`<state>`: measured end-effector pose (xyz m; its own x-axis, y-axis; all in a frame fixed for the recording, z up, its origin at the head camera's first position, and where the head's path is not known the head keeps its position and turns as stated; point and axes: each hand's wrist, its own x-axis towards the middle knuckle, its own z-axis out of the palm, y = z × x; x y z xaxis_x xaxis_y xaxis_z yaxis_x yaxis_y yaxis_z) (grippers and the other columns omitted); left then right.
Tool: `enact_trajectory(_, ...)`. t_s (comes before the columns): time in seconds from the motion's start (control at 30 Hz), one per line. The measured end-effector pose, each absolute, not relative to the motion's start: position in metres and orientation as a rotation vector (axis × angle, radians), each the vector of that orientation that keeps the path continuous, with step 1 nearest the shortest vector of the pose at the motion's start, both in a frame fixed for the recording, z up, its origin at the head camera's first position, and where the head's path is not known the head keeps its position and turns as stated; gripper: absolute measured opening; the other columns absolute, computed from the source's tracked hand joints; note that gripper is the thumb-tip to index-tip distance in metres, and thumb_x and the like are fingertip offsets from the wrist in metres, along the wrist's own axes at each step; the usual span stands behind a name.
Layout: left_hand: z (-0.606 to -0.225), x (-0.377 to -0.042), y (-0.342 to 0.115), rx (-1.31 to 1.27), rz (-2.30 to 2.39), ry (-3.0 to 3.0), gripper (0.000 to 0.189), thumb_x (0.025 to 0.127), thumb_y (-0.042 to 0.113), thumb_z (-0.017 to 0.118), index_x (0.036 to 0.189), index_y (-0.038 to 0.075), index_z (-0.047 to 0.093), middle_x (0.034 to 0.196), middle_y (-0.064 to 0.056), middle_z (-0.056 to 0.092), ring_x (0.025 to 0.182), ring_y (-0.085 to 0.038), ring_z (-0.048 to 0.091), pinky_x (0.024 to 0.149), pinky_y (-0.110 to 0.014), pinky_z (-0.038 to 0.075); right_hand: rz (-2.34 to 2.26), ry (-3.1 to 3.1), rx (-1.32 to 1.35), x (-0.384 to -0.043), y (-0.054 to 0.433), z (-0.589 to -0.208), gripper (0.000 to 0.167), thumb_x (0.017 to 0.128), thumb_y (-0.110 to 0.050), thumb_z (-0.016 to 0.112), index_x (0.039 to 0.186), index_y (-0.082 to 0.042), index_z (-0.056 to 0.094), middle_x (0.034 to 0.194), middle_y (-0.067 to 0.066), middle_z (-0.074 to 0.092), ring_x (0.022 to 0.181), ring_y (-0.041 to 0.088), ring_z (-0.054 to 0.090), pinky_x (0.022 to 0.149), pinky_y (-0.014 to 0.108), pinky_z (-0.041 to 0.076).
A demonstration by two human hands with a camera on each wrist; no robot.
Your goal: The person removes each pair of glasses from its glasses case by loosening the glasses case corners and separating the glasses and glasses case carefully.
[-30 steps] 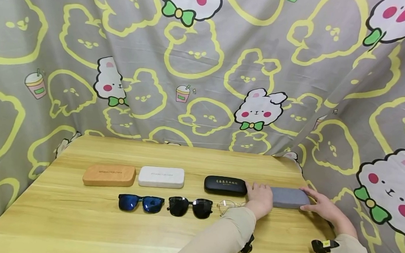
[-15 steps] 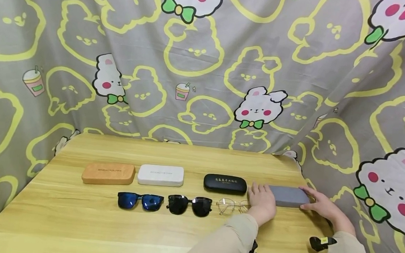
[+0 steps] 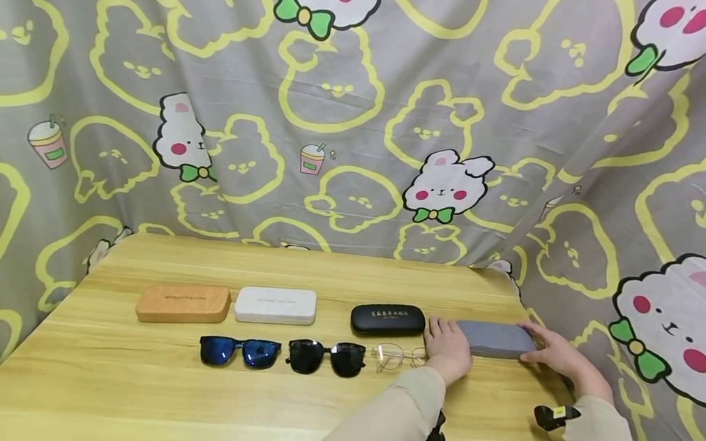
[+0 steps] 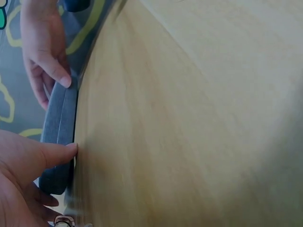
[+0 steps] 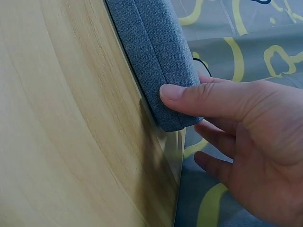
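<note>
A grey-blue fabric glasses case (image 3: 496,339) lies at the right end of the row of cases, a hand at each end. My left hand (image 3: 450,348) holds its left end; in the left wrist view the thumb crosses the front side of the case and the other fingers are partly hidden behind. At the other end my right hand (image 5: 255,123) grips the corner, thumb pressed on the seam and fingers behind it. Wire-framed glasses (image 3: 390,356) lie left of my left forearm, which covers part of them. Just beyond my left fingers is a black glasses case (image 3: 387,320).
Further left are a white case (image 3: 276,305) and an orange-brown case (image 3: 183,303). Dark sunglasses (image 3: 325,358) and blue-lensed sunglasses (image 3: 240,353) lie in front of the cases. A patterned curtain (image 3: 350,108) hangs behind and beside the wooden table (image 3: 217,405).
My left hand has shifted slightly along the case's left end, while my right hand stays at the right end. The head view has turned a little to the right.
</note>
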<state>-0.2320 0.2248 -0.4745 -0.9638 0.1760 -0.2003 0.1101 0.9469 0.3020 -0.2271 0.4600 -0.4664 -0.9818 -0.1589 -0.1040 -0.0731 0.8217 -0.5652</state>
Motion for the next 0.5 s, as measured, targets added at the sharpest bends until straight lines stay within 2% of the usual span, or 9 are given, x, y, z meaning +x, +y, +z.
enact_trajectory(0.33,-0.4745,-0.2373,0.2262,0.205,0.287,2.884,0.061,0.096,0.046,0.053,0.151,0.029,0.033,0.158,0.007,0.031,0.149,-0.016,0.025,0.118,-0.033,0.032,-0.904,2.847,-0.163,-0.2268,0.4596,-0.4651,0.079,0.078,-0.018,0.079,0.142,0.009,0.039,0.145,0.042,0.030,0.132,0.060,0.030,0.100,0.068,0.033)
enact_trajectory(0.5,-0.4717,-0.2360,0.2259,0.193,0.275,2.889,0.063,0.094,0.051,0.056,0.149,0.030,0.036,0.156,0.008,0.034,0.148,-0.016,0.028,0.116,-0.033,0.035,-0.894,2.842,-0.153,-0.2272,0.4588,-0.4656,0.079,0.079,-0.018,0.079,0.142,0.009,0.039,0.146,0.041,0.030,0.132,0.059,0.030,0.101,0.068,0.032)
